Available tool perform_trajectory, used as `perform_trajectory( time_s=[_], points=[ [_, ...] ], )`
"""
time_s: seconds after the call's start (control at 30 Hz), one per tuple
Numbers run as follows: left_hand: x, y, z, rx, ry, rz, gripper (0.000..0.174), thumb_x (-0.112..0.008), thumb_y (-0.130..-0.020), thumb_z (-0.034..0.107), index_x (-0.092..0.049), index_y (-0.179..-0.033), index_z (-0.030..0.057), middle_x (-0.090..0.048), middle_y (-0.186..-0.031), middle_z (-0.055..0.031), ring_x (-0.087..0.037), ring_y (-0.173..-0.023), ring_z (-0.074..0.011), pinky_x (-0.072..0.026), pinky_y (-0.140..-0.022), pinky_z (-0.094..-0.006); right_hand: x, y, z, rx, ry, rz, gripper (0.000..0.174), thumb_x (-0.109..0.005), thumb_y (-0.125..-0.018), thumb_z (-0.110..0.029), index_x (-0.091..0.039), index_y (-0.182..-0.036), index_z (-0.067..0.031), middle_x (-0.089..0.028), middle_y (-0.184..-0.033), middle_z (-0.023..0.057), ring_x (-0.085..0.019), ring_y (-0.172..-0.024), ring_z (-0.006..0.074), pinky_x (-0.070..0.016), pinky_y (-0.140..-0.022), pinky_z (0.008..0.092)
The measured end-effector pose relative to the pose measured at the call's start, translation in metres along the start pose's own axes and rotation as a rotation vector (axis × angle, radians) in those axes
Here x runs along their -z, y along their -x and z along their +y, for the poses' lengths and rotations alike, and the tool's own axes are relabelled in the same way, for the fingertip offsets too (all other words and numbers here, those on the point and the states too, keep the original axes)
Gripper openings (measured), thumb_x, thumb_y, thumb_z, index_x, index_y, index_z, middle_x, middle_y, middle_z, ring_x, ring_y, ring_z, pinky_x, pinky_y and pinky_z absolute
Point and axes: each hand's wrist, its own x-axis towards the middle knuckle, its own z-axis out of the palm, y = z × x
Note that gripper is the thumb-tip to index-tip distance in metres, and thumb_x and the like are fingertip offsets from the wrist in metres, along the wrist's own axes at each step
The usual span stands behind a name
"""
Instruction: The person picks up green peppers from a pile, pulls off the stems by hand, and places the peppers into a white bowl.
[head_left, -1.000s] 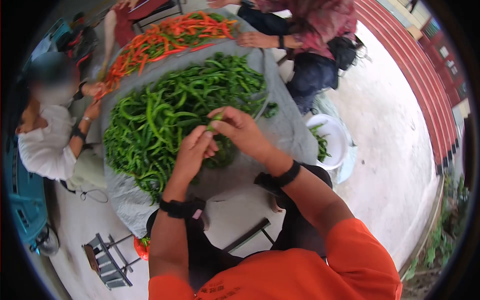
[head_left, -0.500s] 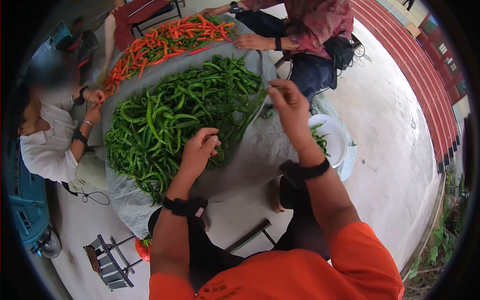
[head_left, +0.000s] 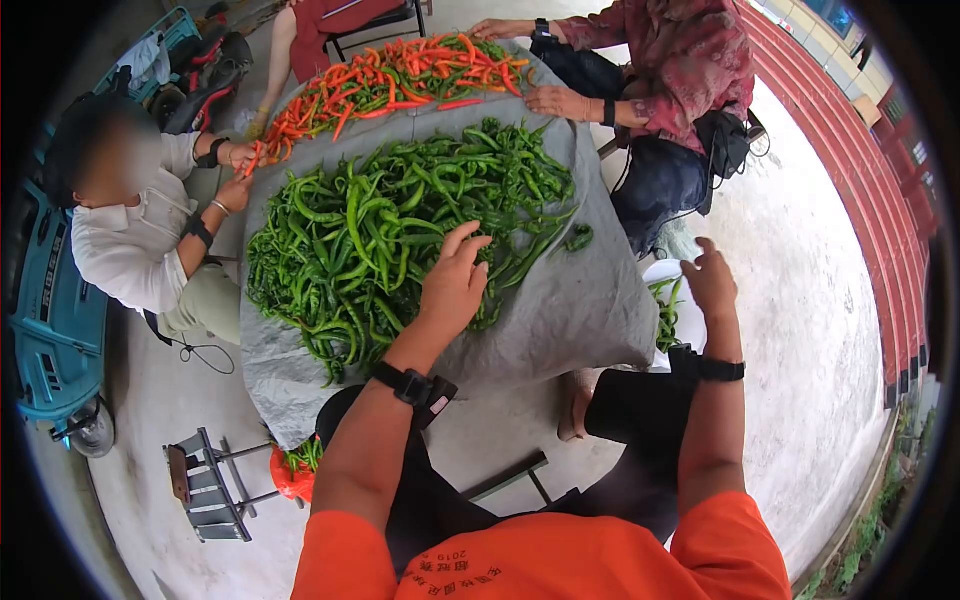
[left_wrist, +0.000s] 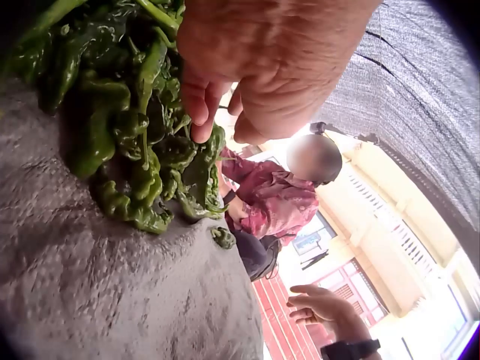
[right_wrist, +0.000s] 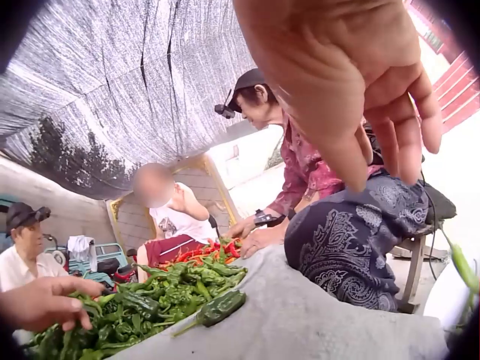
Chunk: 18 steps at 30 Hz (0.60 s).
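A big pile of green chili peppers [head_left: 345, 235] lies on the grey cloth-covered table [head_left: 570, 320]. My left hand [head_left: 455, 285] hovers over the pile's near right part, fingers loosely bent and holding nothing. Out to the right, my right hand [head_left: 712, 285] is above a white bowl [head_left: 662, 271], its fingers spread and relaxed. Green peppers [head_left: 667, 318] lie in that bowl, partly hidden by the hand and wrist. In the right wrist view, one green pepper [right_wrist: 459, 259] shows over the bowl, below the fingers and apart from them.
Red and orange peppers [head_left: 390, 80] form a heap at the table's far edge. A person in a white shirt [head_left: 135, 245] handles a red pepper at left; another in a patterned top [head_left: 690, 60] sits at far right. A small folding stool [head_left: 208, 490] stands at lower left.
Both hands were together at a green pepper one second ago. My right hand has since swung right to the bowl and let go; my left stayed over the pile. The head view has shifted.
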Motion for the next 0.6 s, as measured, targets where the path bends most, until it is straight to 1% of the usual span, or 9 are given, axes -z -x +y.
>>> perform_trajectory(
  time_s=[0.03,0.07,0.1,0.13,0.2,0.3,0.4,0.5,0.6],
  points=[
    [0.000,-0.002,0.003,-0.009,-0.037,-0.033,0.034,-0.051,-0.093,0.005,-0.052,-0.127,0.0055,-0.037,-0.148,-0.0046,-0.061,-0.075,-0.0217,-0.0501,-0.069,-0.0349,-0.006,-0.001,-0.001,0.073,-0.053,-0.087,0.040,-0.067,-0.082,-0.025,-0.059,-0.120,-0.0142,-0.067,-0.102,0.0127,-0.066,-0.094,0.0315,-0.0508,-0.079,0.0421],
    [-0.001,-0.004,0.005,-0.015,-0.074,-0.067,0.036,-0.050,-0.094,0.004,-0.051,-0.129,0.0057,-0.035,-0.150,-0.0040,-0.061,-0.075,-0.0220,-0.0497,-0.070,-0.0349,-0.011,-0.002,-0.003,0.148,-0.163,-0.192,0.035,-0.068,-0.082,-0.027,-0.063,-0.113,-0.0121,-0.067,-0.100,0.0118,-0.065,-0.095,0.0303,-0.0507,-0.079,0.0402],
    [-0.006,-0.008,-0.002,-0.063,-0.113,-0.078,0.043,-0.050,-0.093,0.003,-0.046,-0.136,0.0077,-0.025,-0.157,-0.0011,-0.062,-0.078,-0.0256,-0.0505,-0.072,-0.0388,-0.014,0.001,-0.016,0.206,-0.205,-0.197,0.032,-0.068,-0.082,-0.026,-0.064,-0.110,-0.0115,-0.067,-0.099,0.0115,-0.065,-0.094,0.0302,-0.0507,-0.079,0.0400],
    [-0.007,-0.010,0.001,-0.027,-0.168,-0.112,0.046,-0.051,-0.093,0.003,-0.044,-0.138,0.0086,-0.024,-0.156,-0.0016,-0.063,-0.081,-0.0264,-0.0510,-0.073,-0.0397,-0.015,0.006,-0.033,0.262,-0.249,-0.203,0.029,-0.068,-0.082,-0.026,-0.066,-0.107,-0.0109,-0.067,-0.098,0.0112,-0.065,-0.094,0.0300,-0.0507,-0.079,0.0398],
    [-0.009,-0.016,0.009,0.042,-0.278,-0.182,0.051,-0.053,-0.092,0.004,-0.041,-0.141,0.0103,-0.023,-0.156,-0.0025,-0.064,-0.088,-0.0280,-0.0519,-0.075,-0.0415,-0.008,0.015,-0.072,0.316,-0.264,-0.166,0.027,-0.066,-0.083,-0.024,-0.066,-0.106,-0.0118,-0.066,-0.099,0.0108,-0.064,-0.094,0.0305,-0.0507,-0.079,0.0404],
    [-0.022,-0.016,-0.002,-0.046,-0.474,-0.088,0.059,-0.059,-0.090,0.007,-0.037,-0.144,0.0123,-0.021,-0.156,-0.0036,-0.063,-0.097,-0.0295,-0.0537,-0.076,-0.0413,-0.017,0.019,-0.107,0.444,-0.296,-0.086,0.025,-0.065,-0.083,-0.020,-0.066,-0.107,-0.0121,-0.065,-0.100,0.0109,-0.062,-0.097,0.0314,-0.0501,-0.081,0.0405],
    [-0.028,-0.019,-0.004,0.027,-0.515,-0.034,0.062,-0.065,-0.087,0.010,-0.038,-0.143,0.0125,-0.023,-0.154,-0.0047,-0.061,-0.103,-0.0303,-0.0546,-0.077,-0.0411,-0.031,0.021,-0.131,0.538,-0.316,-0.017,0.027,-0.066,-0.081,-0.016,-0.066,-0.108,-0.0115,-0.064,-0.103,0.0114,-0.059,-0.100,0.0323,-0.0486,-0.085,0.0404],
    [-0.029,-0.020,-0.003,-0.101,-0.543,0.098,0.061,-0.068,-0.084,0.011,-0.042,-0.139,0.0114,-0.021,-0.155,-0.0048,-0.062,-0.100,-0.0298,-0.0546,-0.076,-0.0412,-0.048,0.019,-0.145,0.578,-0.302,0.024,0.030,-0.067,-0.080,-0.014,-0.065,-0.110,-0.0109,-0.063,-0.104,0.0118,-0.057,-0.102,0.0327,-0.0471,-0.088,0.0408],
    [-0.019,-0.021,0.006,-0.014,-0.522,-0.093,0.056,-0.069,-0.083,0.010,-0.046,-0.133,0.0098,-0.020,-0.156,-0.0055,-0.062,-0.099,-0.0302,-0.0545,-0.076,-0.0419,-0.066,0.014,-0.153,0.577,-0.285,0.071,0.033,-0.067,-0.080,-0.012,-0.065,-0.113,-0.0118,-0.064,-0.105,0.0106,-0.057,-0.102,0.0320,-0.0465,-0.089,0.0420]
  ],
)
